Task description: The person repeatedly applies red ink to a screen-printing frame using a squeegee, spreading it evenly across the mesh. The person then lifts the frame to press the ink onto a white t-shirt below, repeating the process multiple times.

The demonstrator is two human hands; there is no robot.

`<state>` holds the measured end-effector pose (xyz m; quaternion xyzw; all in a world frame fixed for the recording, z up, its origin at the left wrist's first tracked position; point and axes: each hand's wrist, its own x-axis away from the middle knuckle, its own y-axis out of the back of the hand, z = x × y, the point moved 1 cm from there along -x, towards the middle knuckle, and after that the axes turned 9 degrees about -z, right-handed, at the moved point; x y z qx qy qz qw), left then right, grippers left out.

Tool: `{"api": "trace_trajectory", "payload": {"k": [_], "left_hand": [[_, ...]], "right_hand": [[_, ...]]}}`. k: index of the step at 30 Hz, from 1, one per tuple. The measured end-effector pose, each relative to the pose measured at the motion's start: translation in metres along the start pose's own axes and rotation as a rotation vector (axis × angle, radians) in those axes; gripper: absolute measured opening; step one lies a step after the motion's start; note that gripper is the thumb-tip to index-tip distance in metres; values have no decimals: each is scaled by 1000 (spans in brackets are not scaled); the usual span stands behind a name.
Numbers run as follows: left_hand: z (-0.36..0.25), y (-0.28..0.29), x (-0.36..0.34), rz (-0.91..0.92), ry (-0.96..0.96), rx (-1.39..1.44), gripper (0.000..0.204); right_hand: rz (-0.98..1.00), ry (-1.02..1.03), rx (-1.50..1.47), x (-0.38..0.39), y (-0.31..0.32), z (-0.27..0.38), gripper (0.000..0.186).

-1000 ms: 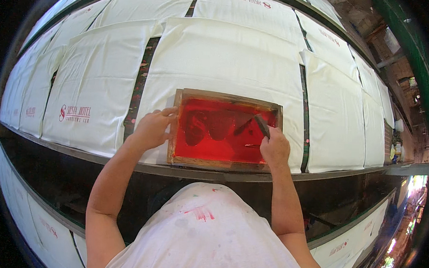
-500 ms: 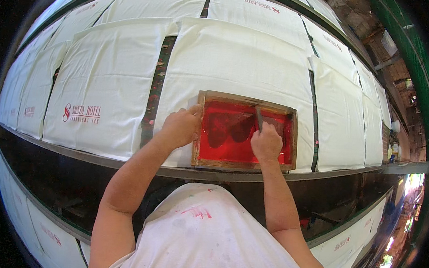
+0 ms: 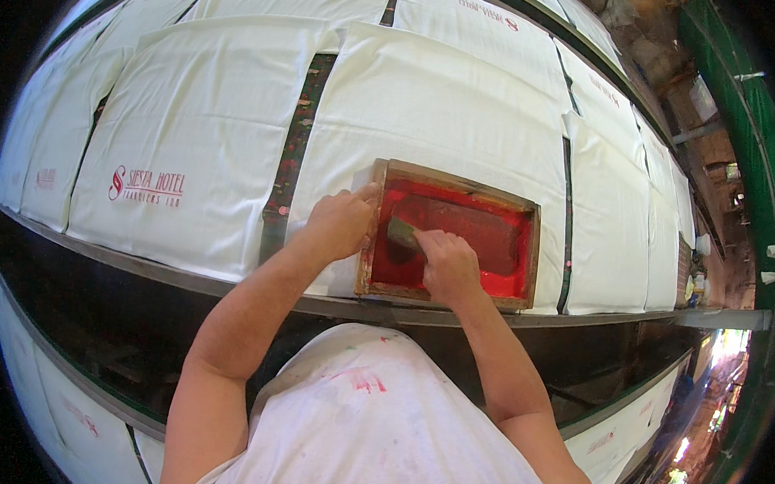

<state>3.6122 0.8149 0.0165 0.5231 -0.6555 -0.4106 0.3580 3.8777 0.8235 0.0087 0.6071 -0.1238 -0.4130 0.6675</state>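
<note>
A wooden-framed printing screen (image 3: 459, 178) lies on a white cloth (image 3: 446, 97) at the near edge of the long table. Red ink (image 3: 466, 228) covers the mesh inside the frame. My left hand (image 3: 341, 223) is closed on the frame's left side, fingers at its upper left corner. Inside the frame, my right hand (image 3: 450, 264) grips a squeegee (image 3: 402, 234), which is tilted against the mesh in the left half. The squeegee's lower edge and the cloth beneath the screen are hidden.
White cloths with red prints (image 3: 152, 188) lie to the left, and another white cloth (image 3: 613, 217) to the right. Dark gaps separate them. The table's near rail (image 3: 187, 276) runs before my body. Green netting (image 3: 737, 153) hangs at the far right.
My right hand has drawn the squeegee leftward, from the right part of the screen to its left half. My left hand stays on the frame.
</note>
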Motion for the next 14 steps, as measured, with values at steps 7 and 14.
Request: {"api": "trace_trajectory", "payload": {"k": [7, 14], "left_hand": [[-8, 8, -3, 71, 31, -33, 56], [-12, 0, -7, 116, 33, -130, 53]], "right_hand": [[347, 57, -143, -1, 50, -8, 47], [224, -33, -208, -53, 11, -62, 44]]}}
